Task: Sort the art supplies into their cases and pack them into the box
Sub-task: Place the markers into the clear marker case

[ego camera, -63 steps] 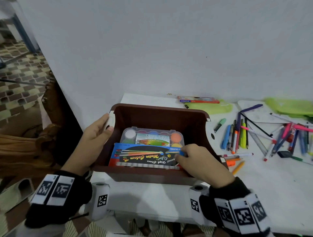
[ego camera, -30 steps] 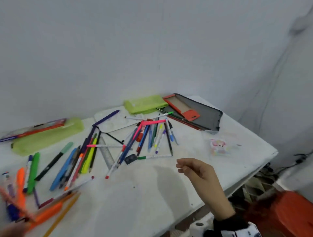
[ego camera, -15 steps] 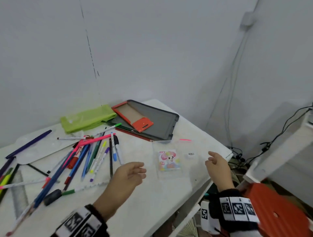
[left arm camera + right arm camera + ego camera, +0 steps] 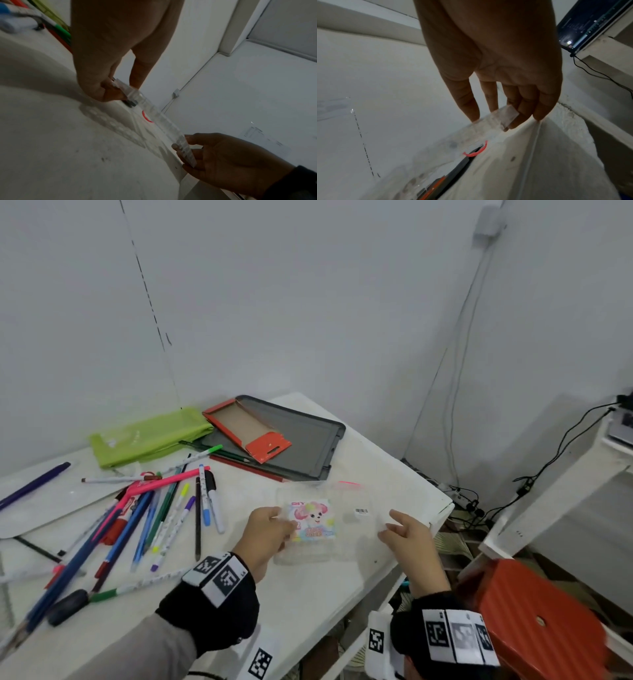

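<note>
- The left hand (image 4: pixel 265 530) pinches the left edge of a clear plastic case (image 4: pixel 329 525), thumb and fingers curled onto it.
- The right hand (image 4: pixel 406 534) pinches the case's right edge between thumb and fingertips (image 4: pixel 513 121).
- The case, with a cartoon sticker card (image 4: pixel 313 520) inside, is near the right corner of the white bench (image 4: pixel 308 594); the wrist views show its near edge raised off the surface.
- Pens and markers (image 4: pixel 164 515) lie scattered to the left of the hands.
- Behind them lie a green pouch (image 4: pixel 147 436) and a grey tray (image 4: pixel 301 446) with an orange cardboard box (image 4: pixel 246 428) on it.
</note>
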